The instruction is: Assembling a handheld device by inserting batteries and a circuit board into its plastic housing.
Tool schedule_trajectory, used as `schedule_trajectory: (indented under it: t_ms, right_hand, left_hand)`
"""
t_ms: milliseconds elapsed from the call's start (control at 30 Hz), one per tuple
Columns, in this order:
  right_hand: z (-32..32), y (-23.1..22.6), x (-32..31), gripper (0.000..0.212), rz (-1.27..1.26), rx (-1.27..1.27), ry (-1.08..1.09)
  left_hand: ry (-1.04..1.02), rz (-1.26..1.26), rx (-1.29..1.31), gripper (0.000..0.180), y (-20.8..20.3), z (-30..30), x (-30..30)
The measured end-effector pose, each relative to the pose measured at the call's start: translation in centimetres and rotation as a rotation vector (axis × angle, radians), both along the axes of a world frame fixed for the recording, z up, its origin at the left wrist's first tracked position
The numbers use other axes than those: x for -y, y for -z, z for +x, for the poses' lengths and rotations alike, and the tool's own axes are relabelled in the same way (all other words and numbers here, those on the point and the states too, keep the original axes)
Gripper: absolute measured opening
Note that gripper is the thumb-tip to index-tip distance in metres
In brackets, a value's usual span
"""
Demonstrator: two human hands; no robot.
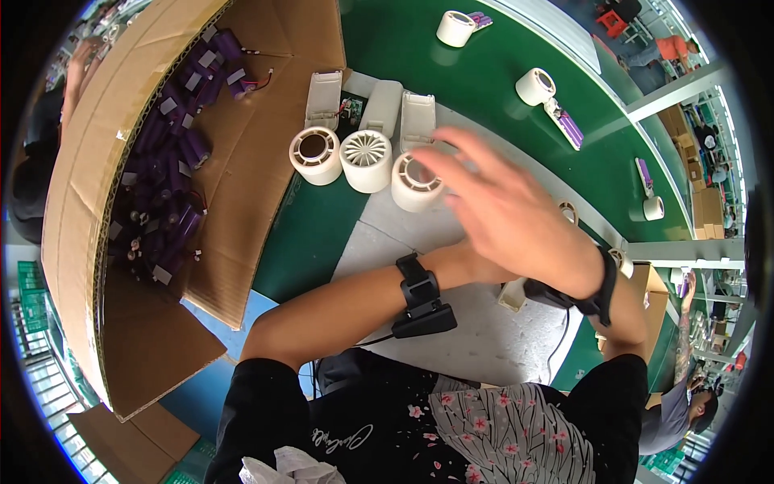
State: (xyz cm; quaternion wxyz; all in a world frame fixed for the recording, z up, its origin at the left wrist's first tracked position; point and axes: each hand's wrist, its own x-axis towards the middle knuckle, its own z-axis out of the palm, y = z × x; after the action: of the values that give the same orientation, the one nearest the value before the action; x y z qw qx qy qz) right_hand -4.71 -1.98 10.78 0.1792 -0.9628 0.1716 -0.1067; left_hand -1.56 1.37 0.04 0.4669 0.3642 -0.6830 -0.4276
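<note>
Fingers spread apart and a little blurred on the right hand [504, 198], stretched over a short white plastic cylinder with a spoked round rim [417, 194], the rightmost in a row of three; cannot tell about contact. Crossed beneath, the left hand [481, 269], mostly hidden (cannot tell whether clamped on anything). On both wrists, black straps [415, 282].

Just left of that cylinder, a white plastic cylinder with radial fins [366, 161]; farther left, a white plastic cylinder with a dark round centre [315, 149]. On the far side of the row, a long smooth white plastic case [383, 109] between two open white plastic shells [418, 119], plus a small green circuit board [350, 111] near the left shell.

Beneath, a pale grey flat sheet [492, 347] on a glossy green tabletop [302, 242]. At left, a large open brown cardboard box [234, 161], heaped with purple cylindrical packs with white labels [193, 149] (a few trailing thin wires). Far across the table, well apart, white cylinders with purple packs attached [535, 86].
</note>
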Motion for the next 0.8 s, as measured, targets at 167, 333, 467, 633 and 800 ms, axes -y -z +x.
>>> schedule_trajectory:
  t_ms: [167,333,467,633,800]
  right_hand:
    - [-7.1,-3.9,-0.6,0.034,0.241,0.007,0.248]
    - [-15.9,-1.2,-2.7,0.036,0.299,-0.086,0.595]
    - [-17.1,3.8,-3.6,0.044,0.175,-0.045,0.563]
    - [-17.4,5.9,-2.8,0.05,0.287,0.043,0.55]
    - [-18.1,6.0,-3.7,0.053,0.892,0.298,0.511]
  left_hand:
    - [0.01,0.081,0.141,0.024,0.0,1.9,0.1]
    - [0.031,-0.01,0.027,0.025,0.5,0.6,0.7]
    - [-0.027,0.007,0.028,0.026,0.3,0.9,0.6]
    - [-0.035,0.037,0.008,0.027,0.5,0.9,1.1]
    - [0.011,0.102,0.046,0.028,-0.4,1.9,1.0]
